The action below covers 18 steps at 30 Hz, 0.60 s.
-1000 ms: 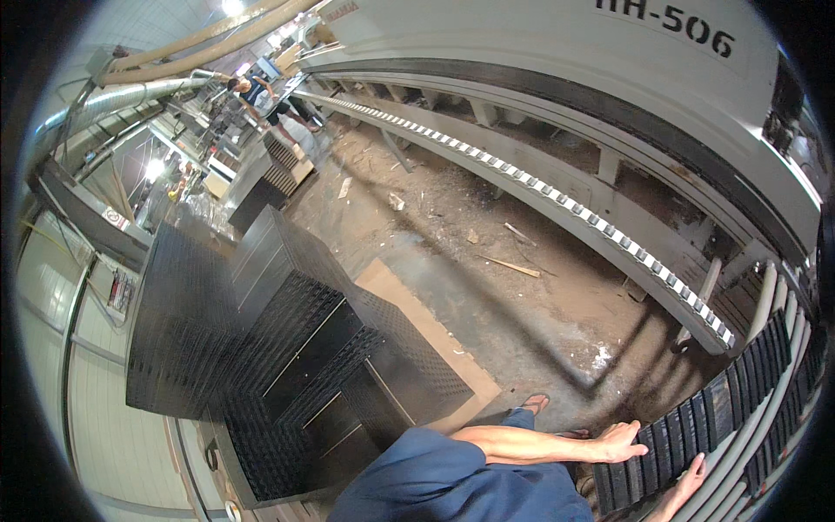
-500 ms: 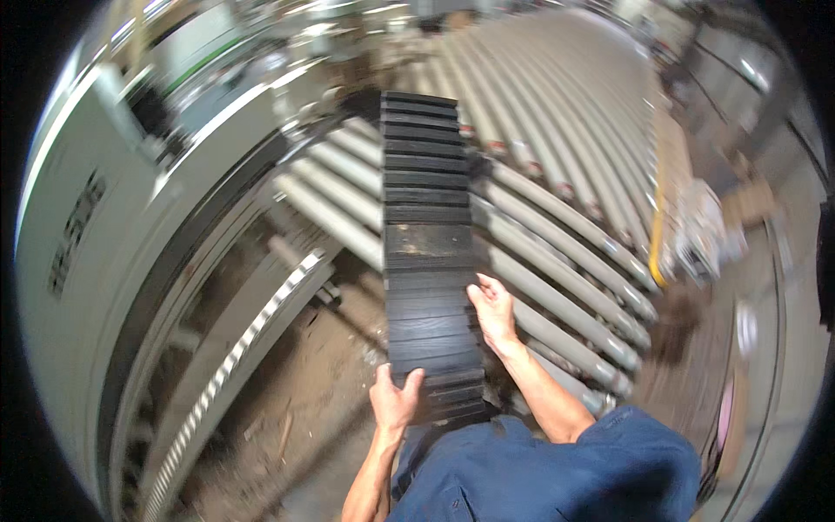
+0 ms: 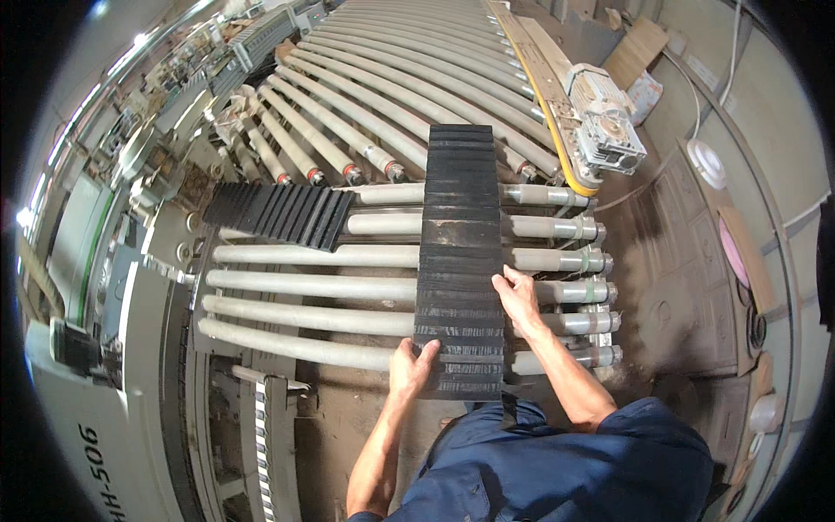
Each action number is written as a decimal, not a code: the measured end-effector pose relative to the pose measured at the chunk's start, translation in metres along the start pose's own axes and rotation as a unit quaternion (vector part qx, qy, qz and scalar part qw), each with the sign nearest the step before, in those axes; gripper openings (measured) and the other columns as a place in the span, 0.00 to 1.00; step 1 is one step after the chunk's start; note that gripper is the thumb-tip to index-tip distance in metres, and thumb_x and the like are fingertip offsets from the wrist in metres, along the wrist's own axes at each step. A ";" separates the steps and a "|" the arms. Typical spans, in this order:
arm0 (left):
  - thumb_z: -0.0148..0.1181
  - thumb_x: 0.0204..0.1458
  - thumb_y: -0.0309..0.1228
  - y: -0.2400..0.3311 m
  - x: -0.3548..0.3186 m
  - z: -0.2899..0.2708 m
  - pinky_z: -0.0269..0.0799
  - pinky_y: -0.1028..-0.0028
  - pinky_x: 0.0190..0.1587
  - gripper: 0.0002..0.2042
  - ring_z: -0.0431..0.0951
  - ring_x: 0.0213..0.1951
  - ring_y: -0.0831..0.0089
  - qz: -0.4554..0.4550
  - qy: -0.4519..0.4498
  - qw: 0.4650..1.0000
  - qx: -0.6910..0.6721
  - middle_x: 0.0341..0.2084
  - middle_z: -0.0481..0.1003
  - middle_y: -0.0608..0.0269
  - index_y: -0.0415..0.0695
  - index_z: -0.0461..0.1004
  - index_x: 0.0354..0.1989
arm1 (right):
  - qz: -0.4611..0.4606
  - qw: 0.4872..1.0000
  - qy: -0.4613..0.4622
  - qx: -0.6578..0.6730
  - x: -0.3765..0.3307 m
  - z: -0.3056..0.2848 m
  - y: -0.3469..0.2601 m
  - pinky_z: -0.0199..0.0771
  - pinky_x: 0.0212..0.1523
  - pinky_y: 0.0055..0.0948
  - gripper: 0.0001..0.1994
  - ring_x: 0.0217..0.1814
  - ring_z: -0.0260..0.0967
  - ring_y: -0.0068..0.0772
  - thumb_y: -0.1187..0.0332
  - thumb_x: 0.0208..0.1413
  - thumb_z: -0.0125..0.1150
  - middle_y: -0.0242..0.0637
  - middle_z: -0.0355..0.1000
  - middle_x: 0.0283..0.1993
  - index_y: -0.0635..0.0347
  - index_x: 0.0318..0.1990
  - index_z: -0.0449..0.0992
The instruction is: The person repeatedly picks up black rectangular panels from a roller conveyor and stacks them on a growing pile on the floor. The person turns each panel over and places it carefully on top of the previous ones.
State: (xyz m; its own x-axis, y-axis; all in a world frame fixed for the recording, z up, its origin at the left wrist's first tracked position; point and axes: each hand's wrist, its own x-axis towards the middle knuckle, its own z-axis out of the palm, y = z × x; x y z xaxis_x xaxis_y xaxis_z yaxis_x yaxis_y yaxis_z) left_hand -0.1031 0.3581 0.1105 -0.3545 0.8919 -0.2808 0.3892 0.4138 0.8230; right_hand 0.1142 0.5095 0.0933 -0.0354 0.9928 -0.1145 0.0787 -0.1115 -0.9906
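Note:
A long row of black strips point(image 3: 459, 270), laid side by side like a stack of narrow boards, is held between my two hands over the roller conveyor. My left hand point(image 3: 410, 370) grips its left edge near the close end, with the thumb on top. Farther up, my right hand point(image 3: 518, 300) is closed on the right edge. Under the strips, the fingertips of both hands are hidden. A paler, scuffed band crosses the row around its middle. To the left, a second, shorter row of black strips point(image 3: 283, 213) lies on the rollers.
Grey conveyor rollers point(image 3: 304, 285) run beneath the strips, and more fan out beyond. A motor point(image 3: 604, 122) sits beside a yellow-edged rail point(image 3: 550, 130) at far right. A large pale machine point(image 3: 148, 348) stands close on the left. Panels lean along the right wall.
My view has swung left to right, bringing the near rollers square in front of me and the second row of strips into sight. Both hands keep their hold on the black strips.

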 end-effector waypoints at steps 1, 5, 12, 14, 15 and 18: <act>0.64 0.50 0.53 0.013 0.005 -0.001 0.74 0.59 0.41 0.29 0.80 0.37 0.47 -0.020 -0.005 0.998 0.053 0.30 0.79 0.39 0.31 0.74 0.37 | -0.005 0.997 0.013 -0.077 0.009 -0.004 0.001 0.67 0.61 0.31 0.26 0.59 0.70 0.43 0.67 0.58 0.61 0.59 0.69 0.59 0.78 0.59 0.67; 0.66 0.47 0.49 0.030 0.002 -0.007 0.67 0.52 0.50 0.26 0.68 0.52 0.43 0.101 0.078 0.936 0.329 0.50 0.68 0.40 0.37 0.75 0.44 | -0.183 0.930 0.078 -0.309 0.038 0.009 -0.014 0.60 0.65 0.41 0.21 0.64 0.62 0.52 0.67 0.52 0.65 0.53 0.69 0.58 0.66 0.53 0.75; 0.68 0.48 0.37 0.015 -0.029 -0.031 0.67 0.56 0.54 0.27 0.68 0.52 0.45 0.115 0.121 0.966 0.195 0.51 0.68 0.42 0.36 0.71 0.54 | -0.405 0.847 -0.197 -0.281 0.114 0.175 -0.060 0.61 0.65 0.44 0.25 0.64 0.60 0.55 0.70 0.49 0.65 0.52 0.66 0.60 0.68 0.55 0.70; 0.67 0.48 0.34 0.016 -0.044 -0.037 0.68 0.58 0.53 0.22 0.69 0.52 0.46 0.077 0.154 0.972 0.162 0.51 0.69 0.43 0.37 0.73 0.51 | -0.480 0.790 -0.239 -0.298 0.141 0.233 -0.054 0.62 0.62 0.46 0.25 0.62 0.61 0.53 0.69 0.46 0.65 0.50 0.65 0.59 0.67 0.52 0.69; 0.67 0.48 0.33 0.011 -0.050 -0.037 0.69 0.59 0.52 0.22 0.71 0.51 0.47 0.060 0.169 0.973 0.147 0.50 0.70 0.44 0.37 0.73 0.50 | -0.519 0.754 -0.240 -0.325 0.154 0.256 -0.050 0.63 0.61 0.46 0.23 0.61 0.62 0.52 0.70 0.45 0.64 0.50 0.66 0.57 0.66 0.50 0.69; 0.66 0.49 0.33 0.002 -0.070 -0.042 0.71 0.61 0.50 0.20 0.74 0.48 0.49 -0.006 0.209 0.972 0.112 0.46 0.73 0.46 0.36 0.74 0.49 | -0.607 0.628 -0.263 -0.411 0.185 0.316 -0.035 0.63 0.59 0.44 0.17 0.57 0.64 0.49 0.72 0.44 0.60 0.47 0.67 0.51 0.64 0.45 0.70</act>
State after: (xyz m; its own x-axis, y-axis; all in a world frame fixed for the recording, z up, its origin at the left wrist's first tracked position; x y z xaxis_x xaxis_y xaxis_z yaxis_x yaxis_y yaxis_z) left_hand -0.1128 0.2893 0.1525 -0.6558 0.7544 -0.0265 0.5413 0.4944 0.6801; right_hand -0.2096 0.6835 0.0829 -0.8729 0.1493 0.4644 0.1559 0.9875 -0.0243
